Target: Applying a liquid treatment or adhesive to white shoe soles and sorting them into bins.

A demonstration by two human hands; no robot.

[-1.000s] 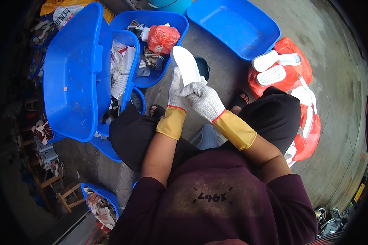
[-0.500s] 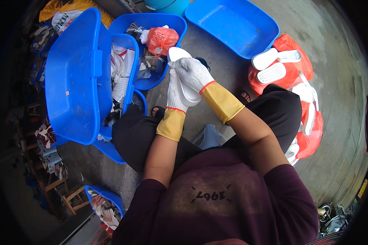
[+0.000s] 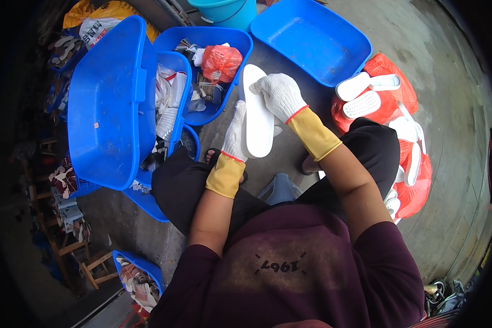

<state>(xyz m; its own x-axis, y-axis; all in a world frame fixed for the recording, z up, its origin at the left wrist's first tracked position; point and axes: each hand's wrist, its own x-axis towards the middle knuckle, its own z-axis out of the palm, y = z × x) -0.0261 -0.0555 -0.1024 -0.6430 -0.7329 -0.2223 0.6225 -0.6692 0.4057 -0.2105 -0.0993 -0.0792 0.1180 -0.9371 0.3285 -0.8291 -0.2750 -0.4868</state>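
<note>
Left hand (image 3: pixel 235 130) — partly hidden behind white sole (image 3: pixel 258 127); bucket (image 3: pixel 229 15) — cut off.

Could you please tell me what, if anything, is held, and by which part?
A white shoe sole: the left hand holds its left edge, and the right hand touches its upper right edge.

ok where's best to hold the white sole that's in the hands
Probably the long left edge of the white sole, coming from the left, where the left hand is: it's long, broad face toward the camera, and the right hand occupies the upper right.

Sole (image 3: pixel 259 123) centre, several tubs (image 3: pixel 106 104) left, bags (image 3: pixel 409 101) right
</note>
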